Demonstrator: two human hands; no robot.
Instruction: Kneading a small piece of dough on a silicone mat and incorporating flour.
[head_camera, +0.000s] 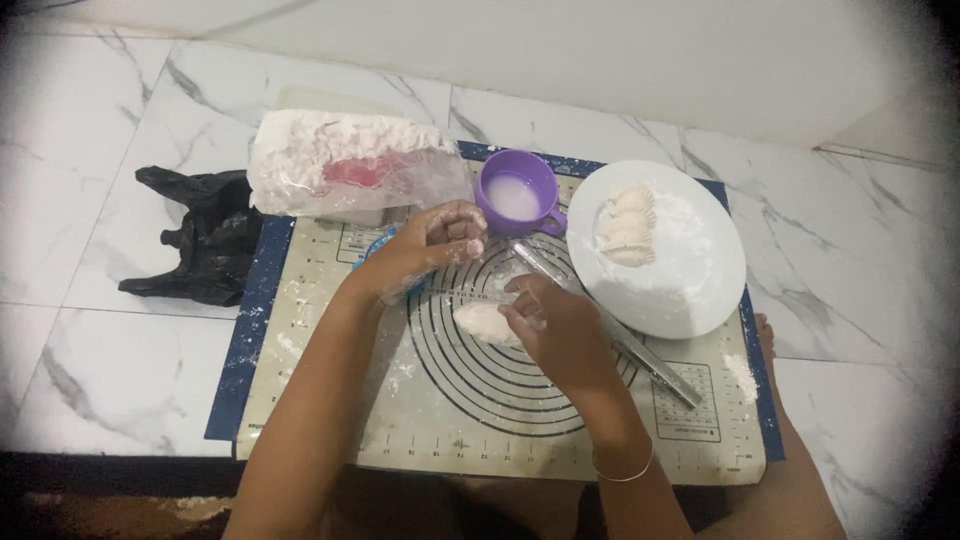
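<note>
A marble floor (90, 350) carries a baking mat (440, 420). The right hand (555, 325) curls loosely over a dough piece (480, 322) at the mat's centre, fingertips touching it. The left hand (435, 245), floury and half closed, holds nothing, near a flour bag (350, 170). A purple cup (515, 195), a plate (690, 290) of dumplings (627, 228) and a rolling pin (650, 360) lie close by.

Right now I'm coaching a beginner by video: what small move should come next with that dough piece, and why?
Probably lift the dough piece over to the white plate. The right hand already rests on it, and shaped dumplings lie there on flour, with bare space beside them.
</note>
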